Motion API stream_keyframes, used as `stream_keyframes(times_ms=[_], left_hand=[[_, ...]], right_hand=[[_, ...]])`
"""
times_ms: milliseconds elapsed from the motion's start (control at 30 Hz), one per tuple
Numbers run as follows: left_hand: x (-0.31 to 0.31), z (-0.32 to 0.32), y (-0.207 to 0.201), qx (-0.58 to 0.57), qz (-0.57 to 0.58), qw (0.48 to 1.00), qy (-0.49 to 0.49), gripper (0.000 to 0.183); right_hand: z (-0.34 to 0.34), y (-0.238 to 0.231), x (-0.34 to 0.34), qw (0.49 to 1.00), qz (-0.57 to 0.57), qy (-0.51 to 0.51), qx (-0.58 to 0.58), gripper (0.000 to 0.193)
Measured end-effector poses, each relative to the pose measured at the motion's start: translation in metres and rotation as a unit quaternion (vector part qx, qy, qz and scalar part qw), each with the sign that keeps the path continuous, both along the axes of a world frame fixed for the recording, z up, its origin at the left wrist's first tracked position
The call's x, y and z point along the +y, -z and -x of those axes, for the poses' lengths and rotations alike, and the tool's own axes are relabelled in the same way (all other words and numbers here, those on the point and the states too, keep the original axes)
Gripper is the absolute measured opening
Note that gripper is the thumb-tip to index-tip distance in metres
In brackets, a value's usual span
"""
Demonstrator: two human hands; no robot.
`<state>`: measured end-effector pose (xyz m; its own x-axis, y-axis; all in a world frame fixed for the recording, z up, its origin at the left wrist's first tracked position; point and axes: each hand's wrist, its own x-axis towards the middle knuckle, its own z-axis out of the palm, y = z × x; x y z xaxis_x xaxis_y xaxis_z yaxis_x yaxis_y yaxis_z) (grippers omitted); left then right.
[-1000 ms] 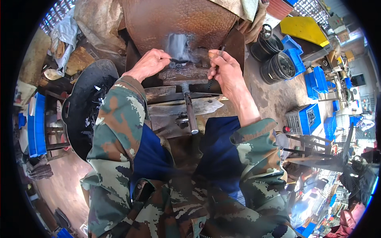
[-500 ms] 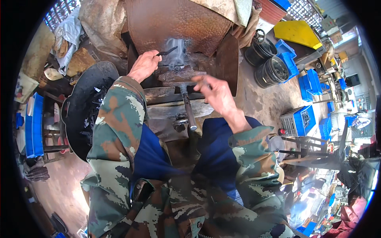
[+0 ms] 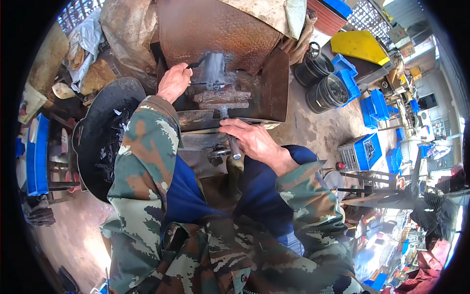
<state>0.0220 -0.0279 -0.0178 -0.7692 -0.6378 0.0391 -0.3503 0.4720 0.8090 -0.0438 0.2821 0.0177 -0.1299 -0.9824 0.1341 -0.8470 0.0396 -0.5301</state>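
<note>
My left hand (image 3: 174, 82) is closed around one end of a thin dark metal piece (image 3: 197, 63), perhaps a blade, held over the left part of a rusty metal box (image 3: 275, 88). Beside the piece's far end falls a whitish spray of water (image 3: 214, 68). Below the spray, a worn, reddish-brown block (image 3: 223, 99) lies across the box. A round metal rod (image 3: 235, 150) sticks out of the box toward me. My right hand (image 3: 254, 139) rests over this rod near the box's front edge, fingers bent onto it; its fingertips partly hide the rod.
On the left stands a large dark basin (image 3: 90, 147) holding many thin dark metal pieces (image 3: 115, 134). Black buckets (image 3: 327, 93), blue crates (image 3: 368, 149) and a fan (image 3: 416, 196) are on the right. A brown, rough sheet (image 3: 210, 36) hangs behind the box.
My right hand has come down from the air, where its fingers were spread, onto the rod. My left hand has shifted slightly left with the dark piece.
</note>
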Motion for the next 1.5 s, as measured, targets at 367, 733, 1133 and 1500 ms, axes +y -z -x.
stream_keyframes(times_ms=[367, 733, 1133, 1500], left_hand=[[0.029, 0.019, -0.038, 0.242, -0.054, 0.961, -0.122, 0.028], [0.041, 0.015, -0.048, 0.129, -0.03, 0.984, -0.116, 0.04], [0.034, 0.017, -0.03, 0.169, 0.0, 0.98, -0.11, 0.035], [0.037, 0.014, -0.036, 0.156, -0.02, 0.981, -0.11, 0.034]], right_hand=[[0.03, -0.035, -0.074, 0.915, 0.127, 0.25, -0.291, 0.028], [0.113, -0.039, -0.179, 0.889, 0.21, 0.315, -0.258, 0.023], [0.109, -0.044, -0.186, 0.894, 0.193, 0.324, -0.242, 0.024], [0.113, -0.041, -0.188, 0.899, 0.197, 0.311, -0.236, 0.026]])
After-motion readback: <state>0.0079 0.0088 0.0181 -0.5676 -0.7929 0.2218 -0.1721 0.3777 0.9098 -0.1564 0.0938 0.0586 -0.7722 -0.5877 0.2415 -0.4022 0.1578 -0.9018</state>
